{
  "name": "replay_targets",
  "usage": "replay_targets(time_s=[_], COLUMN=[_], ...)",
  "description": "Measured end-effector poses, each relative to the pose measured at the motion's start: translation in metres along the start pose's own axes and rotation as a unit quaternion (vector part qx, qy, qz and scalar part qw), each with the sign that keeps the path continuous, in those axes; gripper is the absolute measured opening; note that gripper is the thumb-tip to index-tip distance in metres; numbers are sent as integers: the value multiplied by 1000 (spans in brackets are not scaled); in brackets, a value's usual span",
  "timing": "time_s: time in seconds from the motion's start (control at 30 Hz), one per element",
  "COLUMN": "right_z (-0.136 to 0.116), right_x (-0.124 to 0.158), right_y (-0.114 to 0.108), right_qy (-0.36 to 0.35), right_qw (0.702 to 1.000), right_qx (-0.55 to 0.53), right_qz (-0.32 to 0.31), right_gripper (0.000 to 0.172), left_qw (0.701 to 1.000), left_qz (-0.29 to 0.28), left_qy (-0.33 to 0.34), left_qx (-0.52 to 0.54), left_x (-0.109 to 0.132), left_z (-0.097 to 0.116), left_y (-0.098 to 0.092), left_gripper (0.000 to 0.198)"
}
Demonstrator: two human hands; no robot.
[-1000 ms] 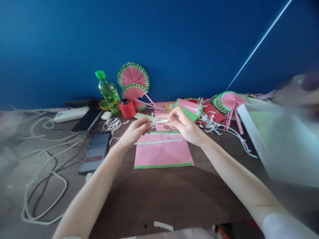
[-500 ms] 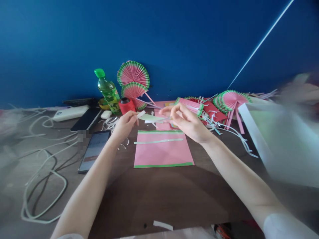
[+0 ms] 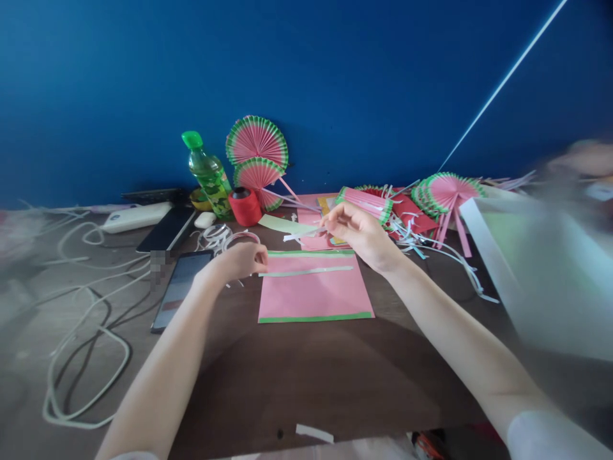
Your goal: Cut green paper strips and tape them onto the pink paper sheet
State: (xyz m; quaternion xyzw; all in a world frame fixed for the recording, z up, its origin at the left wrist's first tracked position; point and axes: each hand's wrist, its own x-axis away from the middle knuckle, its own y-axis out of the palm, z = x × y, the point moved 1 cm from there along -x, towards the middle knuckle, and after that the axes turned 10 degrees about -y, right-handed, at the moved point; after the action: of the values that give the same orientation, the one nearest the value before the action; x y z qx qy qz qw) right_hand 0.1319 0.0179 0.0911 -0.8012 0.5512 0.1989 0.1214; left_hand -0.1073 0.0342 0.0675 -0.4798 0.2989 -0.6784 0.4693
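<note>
A pink sheet [image 3: 313, 297] with green edges lies on the table, a pale strip [image 3: 311, 272] across its upper part. My right hand [image 3: 361, 236] is above and behind the sheet's far right corner, fingers pinched on a light green paper strip [image 3: 285, 225] that reaches out to the left. At the sheet's far left corner is my left hand [image 3: 242, 260], fingers curled together near the left end of the pale strip; whether it holds anything is hidden.
Behind stand a green bottle [image 3: 209, 176], a red thread spool [image 3: 246, 206] and pleated fans [image 3: 257, 142]. Phones [image 3: 182, 291] and looped cables [image 3: 127, 370] lie left. More fans [image 3: 450, 191] and paper scraps are at right; a blurred person's hand [image 3: 584, 158] shows at far right.
My left hand has let go of the light green strip's left end and moved down toward the pink sheet. The right hand still holds the strip, its fingers drawn closer together.
</note>
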Motion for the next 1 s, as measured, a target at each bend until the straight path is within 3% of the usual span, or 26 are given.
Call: replay_targets(time_s=[0.17, 0.27, 0.43, 0.57, 0.7, 0.83, 1.0], right_z=[0, -2, -8, -11, -15, -21, -22], right_x=[1, 1, 1, 3, 5, 7, 7], right_y=[1, 1, 1, 4, 10, 13, 11], right_qy=[13, 13, 16, 8, 3, 14, 30], right_qw=[999, 999, 999, 998, 994, 993, 993], right_qx=[-10, -9, -26, -55, -100, -116, -114], right_qz=[-32, -43, -43, -41, -45, -23, -11], right_gripper=[20, 20, 22, 29, 34, 34, 35], left_qw=[997, 995, 985, 951, 916, 862, 809], left_qz=[-51, -74, -128, -189, -196, -201, -223], left_qy=[-28, 2, 89, 99, 83, 75, 69], left_qx=[-57, -60, 78, 224, 340, 459, 539], left_x=[1, 2, 14, 30, 39, 40, 43], left_z=[7, 8, 18, 35, 47, 52, 58], left_y=[12, 10, -3, -10, -7, -2, 2], left_gripper=[14, 13, 16, 22, 24, 20, 15])
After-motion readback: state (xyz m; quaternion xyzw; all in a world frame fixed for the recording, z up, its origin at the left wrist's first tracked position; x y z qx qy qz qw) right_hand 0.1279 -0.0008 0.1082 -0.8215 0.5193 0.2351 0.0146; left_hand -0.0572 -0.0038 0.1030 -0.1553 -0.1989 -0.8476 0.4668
